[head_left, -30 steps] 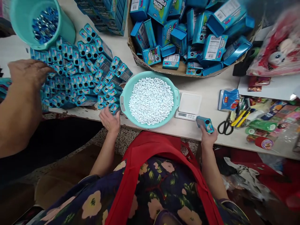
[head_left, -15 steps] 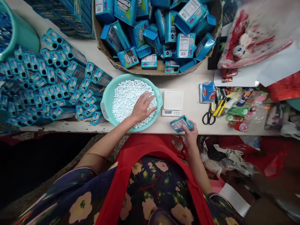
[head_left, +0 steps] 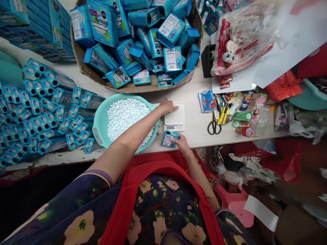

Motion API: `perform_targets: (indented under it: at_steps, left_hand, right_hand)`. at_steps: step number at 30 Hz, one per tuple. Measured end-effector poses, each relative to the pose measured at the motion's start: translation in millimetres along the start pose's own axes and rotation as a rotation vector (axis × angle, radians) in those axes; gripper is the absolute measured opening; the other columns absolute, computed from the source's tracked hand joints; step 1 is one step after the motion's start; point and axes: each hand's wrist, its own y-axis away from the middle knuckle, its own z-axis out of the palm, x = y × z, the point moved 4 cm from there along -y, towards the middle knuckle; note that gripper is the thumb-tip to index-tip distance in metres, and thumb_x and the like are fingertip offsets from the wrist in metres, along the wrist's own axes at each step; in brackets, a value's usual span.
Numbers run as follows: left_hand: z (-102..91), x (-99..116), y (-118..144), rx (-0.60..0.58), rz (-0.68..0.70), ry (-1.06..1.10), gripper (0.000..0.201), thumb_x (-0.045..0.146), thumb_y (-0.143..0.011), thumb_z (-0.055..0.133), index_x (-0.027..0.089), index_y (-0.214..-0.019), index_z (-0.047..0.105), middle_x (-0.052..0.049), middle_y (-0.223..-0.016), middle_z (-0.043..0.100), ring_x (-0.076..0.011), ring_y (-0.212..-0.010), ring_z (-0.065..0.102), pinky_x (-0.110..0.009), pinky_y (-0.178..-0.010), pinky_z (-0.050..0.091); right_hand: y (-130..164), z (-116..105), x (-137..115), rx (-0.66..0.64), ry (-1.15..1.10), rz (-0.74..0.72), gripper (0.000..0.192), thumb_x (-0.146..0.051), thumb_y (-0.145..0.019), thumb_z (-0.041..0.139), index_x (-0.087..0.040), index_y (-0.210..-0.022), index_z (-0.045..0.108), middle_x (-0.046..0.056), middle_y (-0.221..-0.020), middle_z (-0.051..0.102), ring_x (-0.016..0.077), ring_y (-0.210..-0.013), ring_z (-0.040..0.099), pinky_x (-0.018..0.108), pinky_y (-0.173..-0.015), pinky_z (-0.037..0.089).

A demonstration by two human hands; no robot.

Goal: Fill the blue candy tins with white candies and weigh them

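My left hand [head_left: 168,105] reaches across the teal basin [head_left: 98,120] of small white candies [head_left: 125,115] and rests, fingers bunched, on the platform of the small white scale [head_left: 175,119]. Whether it holds candies is hidden. My right hand [head_left: 182,139] grips a small blue candy box [head_left: 168,139] at the table's front edge, just below the scale's display. The box lies tilted, its printed side up.
A pile of filled blue boxes [head_left: 38,115] covers the table's left. A cardboard tray [head_left: 133,89] of empty blue boxes stands behind the basin. Scissors [head_left: 214,125], pens, tape rolls and packets lie right of the scale. A plastic bag with toys [head_left: 240,37] lies far right.
My left hand left the candies in the basin and moved right onto the scale. My right hand brought the blue box left, closer to the scale. The view shifted rightwards.
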Motion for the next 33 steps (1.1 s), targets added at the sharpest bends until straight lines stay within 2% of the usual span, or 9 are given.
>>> perform_targets:
  at_steps: [3, 8, 11, 14, 17, 20, 22, 26, 33]
  left_hand:
    - [6.5, 16, -3, -0.036, -0.049, 0.017, 0.071, 0.059, -0.091, 0.041, 0.007, -0.139, 0.051, -0.025, -0.148, 0.04, -0.0353, -0.128, 0.054, -0.04, -0.106, 0.043]
    - [9.4, 62, -6, -0.035, 0.019, 0.065, 0.066, 0.056, -0.093, 0.043, 0.009, -0.138, 0.052, -0.024, -0.147, 0.043, -0.0329, -0.125, 0.057, -0.038, -0.105, 0.043]
    - [-0.8, 59, 11, 0.133, 0.136, 0.089, 0.058, 0.051, -0.093, 0.048, 0.014, -0.139, 0.051, -0.019, -0.141, 0.052, -0.0336, -0.123, 0.057, -0.043, -0.101, 0.046]
    - [-20.3, 0, 67, 0.539, 0.201, 0.113, 0.045, 0.043, -0.095, 0.047, 0.021, -0.134, 0.055, -0.013, -0.136, 0.058, -0.0305, -0.124, 0.054, -0.046, -0.105, 0.042]
    - [-25.1, -109, 147, 0.871, -0.145, 0.125, 0.043, 0.041, -0.095, 0.046, 0.015, -0.128, 0.058, -0.017, -0.13, 0.06, -0.0324, -0.126, 0.051, -0.049, -0.11, 0.036]
    - [-9.2, -203, 206, 0.86, -0.47, 0.071, 0.054, 0.039, -0.091, 0.05, 0.007, -0.135, 0.052, -0.026, -0.135, 0.053, -0.0397, -0.13, 0.046, -0.054, -0.11, 0.035]
    - [1.8, -239, 220, 0.767, -0.551, 0.068, 0.063, 0.037, -0.09, 0.051, 0.005, -0.143, 0.044, -0.027, -0.141, 0.049, -0.0415, -0.131, 0.046, -0.054, -0.109, 0.036]
    - [5.9, -261, 206, 0.636, -0.618, 0.171, 0.061, 0.038, -0.093, 0.045, 0.007, -0.144, 0.04, -0.025, -0.135, 0.056, -0.0403, -0.122, 0.056, -0.052, -0.101, 0.044]
    - [3.2, -235, 202, 0.695, -0.68, 0.28, 0.034, 0.024, -0.093, 0.044, 0.012, -0.123, 0.057, -0.019, -0.118, 0.066, -0.0355, -0.113, 0.063, -0.05, -0.097, 0.046]
  right_hand:
    - [-2, -16, -3, 0.043, -0.047, -0.013, 0.046, -0.032, -0.049, 0.09, -0.021, -0.089, 0.07, -0.003, -0.083, 0.075, 0.0154, -0.078, 0.067, 0.03, -0.082, 0.054]
    - [11, -60, -16, 0.139, -0.085, -0.023, 0.047, -0.029, -0.049, 0.091, -0.02, -0.09, 0.069, -0.004, -0.083, 0.074, 0.0123, -0.076, 0.066, 0.025, -0.078, 0.054]
    - [25, -78, -27, 0.163, -0.097, 0.007, 0.045, -0.03, -0.051, 0.091, -0.019, -0.088, 0.068, -0.004, -0.078, 0.073, 0.0116, -0.069, 0.065, 0.025, -0.07, 0.054]
    - [34, -69, -34, 0.118, -0.132, 0.051, 0.044, -0.039, -0.054, 0.09, -0.019, -0.086, 0.069, -0.001, -0.075, 0.074, 0.0151, -0.064, 0.066, 0.031, -0.067, 0.056]
    - [30, -21, -38, -0.041, -0.179, 0.091, 0.044, -0.044, -0.056, 0.088, -0.019, -0.087, 0.07, 0.003, -0.082, 0.076, 0.0198, -0.072, 0.07, 0.035, -0.073, 0.058]
    - [23, 45, -39, -0.295, -0.154, 0.12, 0.048, -0.039, -0.058, 0.087, -0.021, -0.099, 0.071, 0.003, -0.094, 0.076, 0.0217, -0.086, 0.071, 0.035, -0.082, 0.056]
    - [20, 78, -38, -0.358, -0.129, 0.101, 0.047, -0.037, -0.057, 0.087, -0.022, -0.098, 0.071, 0.001, -0.093, 0.076, 0.0196, -0.086, 0.069, 0.032, -0.083, 0.056]
    - [21, 101, -34, -0.278, -0.129, 0.095, 0.04, -0.039, -0.055, 0.088, -0.022, -0.087, 0.071, 0.0, -0.087, 0.076, 0.0181, -0.08, 0.069, 0.03, -0.079, 0.056]
    - [27, 80, -55, -0.169, -0.076, 0.008, 0.039, -0.039, -0.056, 0.088, -0.02, -0.086, 0.071, 0.0, -0.086, 0.076, 0.0176, -0.079, 0.069, 0.03, -0.08, 0.057]
